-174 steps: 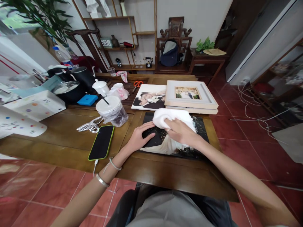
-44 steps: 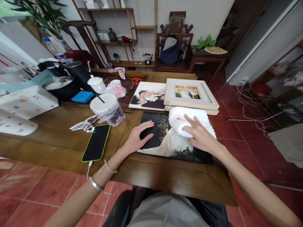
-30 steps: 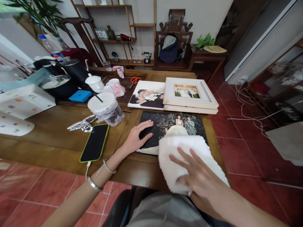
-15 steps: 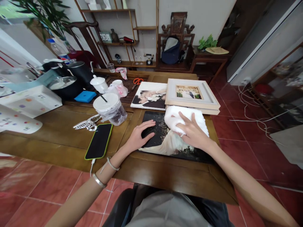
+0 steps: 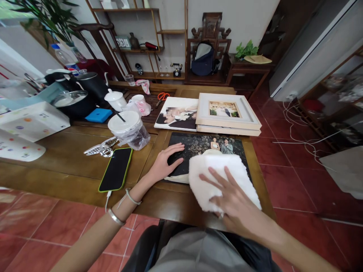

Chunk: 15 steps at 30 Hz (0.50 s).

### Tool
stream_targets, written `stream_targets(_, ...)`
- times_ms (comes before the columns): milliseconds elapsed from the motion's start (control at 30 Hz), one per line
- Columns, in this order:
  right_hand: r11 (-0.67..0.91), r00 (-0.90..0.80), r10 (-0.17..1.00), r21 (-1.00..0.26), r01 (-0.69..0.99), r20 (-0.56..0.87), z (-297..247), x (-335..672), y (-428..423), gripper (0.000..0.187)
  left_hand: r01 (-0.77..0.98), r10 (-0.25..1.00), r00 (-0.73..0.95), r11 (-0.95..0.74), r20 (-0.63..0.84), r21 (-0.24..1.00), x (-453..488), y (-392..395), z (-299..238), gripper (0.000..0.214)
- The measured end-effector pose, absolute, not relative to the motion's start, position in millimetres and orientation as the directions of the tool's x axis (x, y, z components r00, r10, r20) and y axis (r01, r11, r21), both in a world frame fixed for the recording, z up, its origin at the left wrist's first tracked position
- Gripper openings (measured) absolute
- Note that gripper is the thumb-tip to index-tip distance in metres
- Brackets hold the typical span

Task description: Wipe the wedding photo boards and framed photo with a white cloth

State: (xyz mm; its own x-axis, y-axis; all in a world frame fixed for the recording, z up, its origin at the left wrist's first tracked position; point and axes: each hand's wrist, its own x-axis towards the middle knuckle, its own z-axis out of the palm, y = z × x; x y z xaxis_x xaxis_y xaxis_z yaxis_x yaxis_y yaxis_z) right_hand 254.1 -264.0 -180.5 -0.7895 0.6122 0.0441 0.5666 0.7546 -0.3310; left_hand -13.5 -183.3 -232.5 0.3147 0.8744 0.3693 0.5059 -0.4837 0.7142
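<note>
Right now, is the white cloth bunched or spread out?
Spread out: the white cloth lies broad and fairly flat under the right hand, covering part of the dark photo. Whether it is folded underneath, I cannot tell.

Under the right hand (image 5: 229,196) lies a white fluffy cloth (image 5: 241,173), partly over a dark rectangular photo panel (image 5: 195,148); left of the left hand (image 5: 163,164), a black green-cased phone (image 5: 115,170); beyond the right, a white rectangular picture frame (image 5: 245,109).

Fluffy cloth (image 5: 242,175), glossy wooden table (image 5: 170,204), photo panel (image 5: 194,151) apparently smooth
</note>
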Motion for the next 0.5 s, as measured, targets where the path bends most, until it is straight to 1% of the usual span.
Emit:
stream_targets(100, 0.754, -0.803, 0.596, -0.365, 0.546, 0.031, -180.1, 255.0, -275.8, 0.041, 0.503, 0.873, 0.318, -0.486, 0.369, 0.715, -13.7, -183.1, -232.5, 0.031)
stream_targets(200, 0.746, -0.795, 0.607, -0.362, 0.559, 0.023, -179.0, 254.2, -266.3, 0.041, 0.496, 0.872, 0.324, -0.487, 0.368, 0.719, -13.9, -182.7, -232.8, 0.031)
stream_targets(333, 0.729, -0.759, 0.648, -0.333, 0.598, 0.057, -179.6, 248.6, -228.8, 0.035, 0.494, 0.872, 0.327, -0.487, 0.365, 0.721, -14.0, -182.1, -233.1, 0.033)
stream_targets(500, 0.725, -0.727, 0.677, -0.275, 0.632, 0.115, -184.9, 240.7, -174.2, 0.036, 0.501, 0.873, 0.326, -0.484, 0.362, 0.717, -14.7, -182.1, -233.0, 0.036)
